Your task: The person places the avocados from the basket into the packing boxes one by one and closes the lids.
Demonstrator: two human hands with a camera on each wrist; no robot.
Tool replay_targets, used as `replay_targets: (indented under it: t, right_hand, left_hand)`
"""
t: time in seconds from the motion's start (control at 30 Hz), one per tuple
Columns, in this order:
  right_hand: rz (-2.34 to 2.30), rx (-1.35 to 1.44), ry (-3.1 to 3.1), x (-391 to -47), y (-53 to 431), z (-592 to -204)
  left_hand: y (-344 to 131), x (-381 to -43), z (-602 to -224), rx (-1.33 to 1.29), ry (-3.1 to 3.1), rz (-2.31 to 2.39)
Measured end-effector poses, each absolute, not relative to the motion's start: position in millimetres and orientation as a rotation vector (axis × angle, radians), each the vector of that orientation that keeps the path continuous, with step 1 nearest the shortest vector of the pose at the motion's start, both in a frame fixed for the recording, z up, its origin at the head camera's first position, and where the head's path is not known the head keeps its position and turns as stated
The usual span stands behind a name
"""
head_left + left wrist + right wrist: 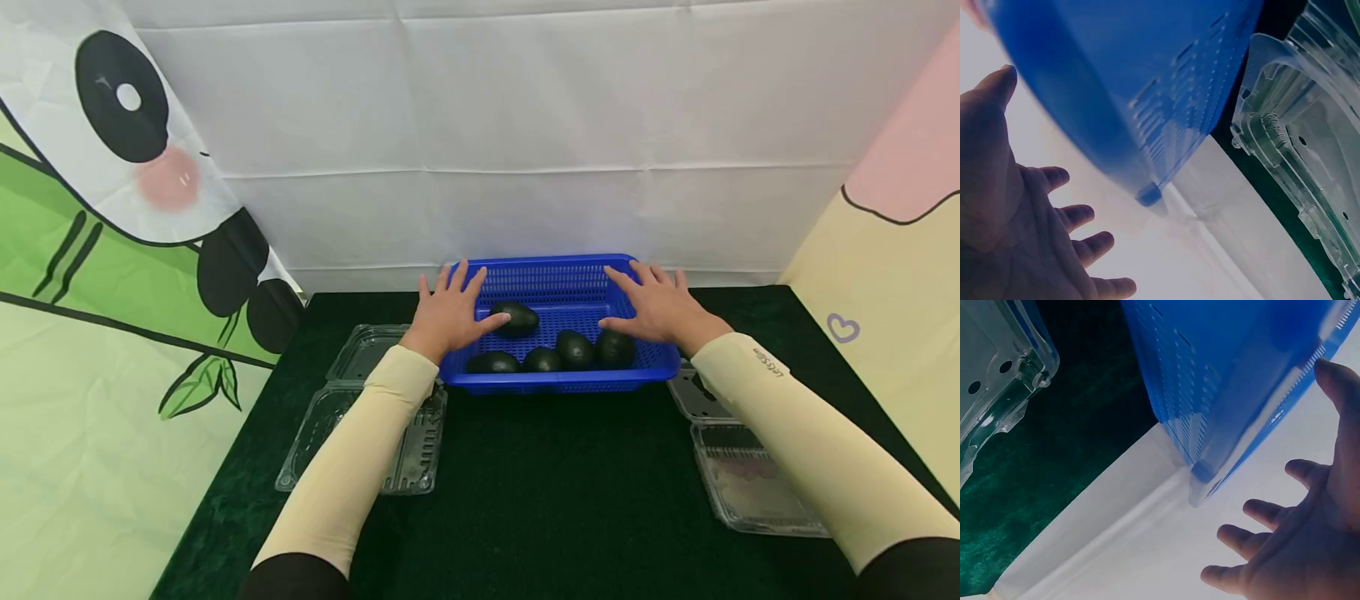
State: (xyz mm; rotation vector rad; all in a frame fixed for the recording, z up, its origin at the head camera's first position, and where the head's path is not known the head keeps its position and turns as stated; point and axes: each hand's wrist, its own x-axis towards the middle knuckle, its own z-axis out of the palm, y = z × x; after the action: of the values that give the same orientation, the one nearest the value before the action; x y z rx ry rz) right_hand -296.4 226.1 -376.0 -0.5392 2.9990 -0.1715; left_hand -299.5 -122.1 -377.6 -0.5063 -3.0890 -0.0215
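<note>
A blue plastic basket (pixel 555 379) stands at the back of the table, with several dark green avocados (pixel 575 350) inside. Most of these line its near side, while a single avocado (pixel 517 320) lies farther back on the left. Over the basket's left end my left hand (pixel 450 317) is spread, fingers straight and palm facing down. My right hand (pixel 652 304) hovers likewise over the right end, fingers apart. Both wrist views show the palms empty, with the basket's side wall (pixel 1166 112) beside the left hand and the opposite wall (pixel 1179 381) beside the right.
An opened clear plastic clamshell box (pixel 412 458) lies left of the basket, partly under my left forearm. Another clear clamshell (pixel 750 492) lies to the right, partly behind my right sleeve. Dark green cloth (pixel 555 500) covers the table, and a white sheet (pixel 525 108) hangs behind.
</note>
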Motion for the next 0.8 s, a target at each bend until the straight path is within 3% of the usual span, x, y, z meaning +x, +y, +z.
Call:
replay_targets:
  t: [0.8]
  right_hand:
    - [-0.163, -0.634, 2.950, -290.2, 228.8, -384.5]
  left_hand:
    - [-107.1, -272.1, -362.8, -0.548, -3.075, -0.036]
